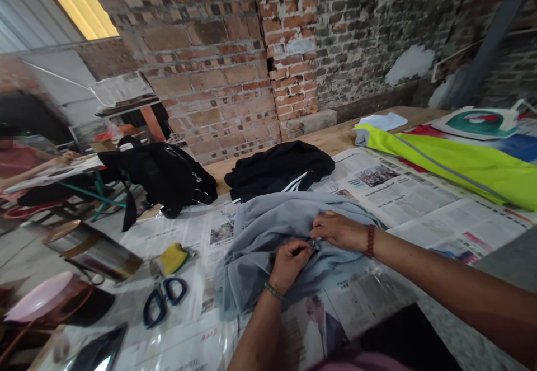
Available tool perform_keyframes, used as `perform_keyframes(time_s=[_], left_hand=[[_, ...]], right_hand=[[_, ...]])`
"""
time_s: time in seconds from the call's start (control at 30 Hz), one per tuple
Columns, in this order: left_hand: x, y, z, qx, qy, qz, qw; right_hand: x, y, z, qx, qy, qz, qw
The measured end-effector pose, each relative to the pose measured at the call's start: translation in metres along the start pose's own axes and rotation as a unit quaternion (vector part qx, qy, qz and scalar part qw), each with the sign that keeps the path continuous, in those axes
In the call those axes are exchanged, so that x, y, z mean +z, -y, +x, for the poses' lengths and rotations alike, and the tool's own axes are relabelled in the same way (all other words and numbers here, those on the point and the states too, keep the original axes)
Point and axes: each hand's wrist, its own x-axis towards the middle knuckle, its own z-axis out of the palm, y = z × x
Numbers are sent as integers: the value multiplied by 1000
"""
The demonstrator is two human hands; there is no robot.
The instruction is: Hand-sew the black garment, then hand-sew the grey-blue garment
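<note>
Grey cloth (255, 248): bunched on the newspaper-covered surface (344, 140), longer extent laid left to right, directly beneath both hands; neither is clearly nearer. Left hand (291, 262): angled inward, fingertips pinched on a fold. Right hand (333, 228): set slightly farther out, knuckles bent, fingers closed on fabric. Small shiny piece (314, 243) between: its holder cannot be told.

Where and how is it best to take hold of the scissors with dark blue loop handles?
Probably by the dark blue loop handles, with the left hand coming from the person's near side. The scissors lie with both loops toward the person, while the blades point away, toward the yellow, rounded object.
</note>
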Motion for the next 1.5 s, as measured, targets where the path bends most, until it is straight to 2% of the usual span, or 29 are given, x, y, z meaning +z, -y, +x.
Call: perform_keyframes(time_s=[0.13, 0.27, 0.37, 0.43, 0.53, 0.6, 0.63, 0.7, 0.77, 0.93, 1.2, 1.33, 1.43, 1.5], left_hand=[[0, 1, 0, 1, 1, 7, 1000], [-1, 1, 0, 7, 13, 24, 1000], [-1, 1, 0, 19, 22, 40, 999], [-1, 1, 0, 28, 27, 53, 998], [0, 0, -1, 55, 40, 69, 995], [1, -1, -1, 79, 41, 75, 993], [1, -1, -1, 92, 38, 78, 992], [1, -1, -1, 116, 28, 83, 989], [1, 0, -2, 136, 21, 90, 986], [1, 2, -2, 160, 4, 106, 981], [8, 1, -5, 161, -9, 109, 981], [8, 1, -5, 161, -32, 108, 981], [6, 2, -4, 147, -58, 116, 981], [5, 2, -3, 133, -57, 114, 983]], right_hand=[[-4, 4, -1, 0, 15, 20, 1000], [-8, 9, -1, 11, 15, 83, 996], [-7, 12, 1, 67, -4, 187, 980], [-5, 14, 5, 151, -21, 304, 940], [-3, 16, 10, 273, -38, 494, 825], [-3, 19, 12, 309, -40, 578, 754], [-4, 20, 13, 319, -38, 603, 730], [-5, 22, 14, 332, -32, 627, 704], [-5, 23, 15, 342, -36, 623, 703], [0, 26, 20, 374, -77, 553, 741], [0, 27, 20, 372, -47, 544, 751], [3, 28, 19, 350, -42, 547, 759], [9, 27, 17, 341, -31, 517, 785], [11, 26, 15, 326, -24, 467, 821]])
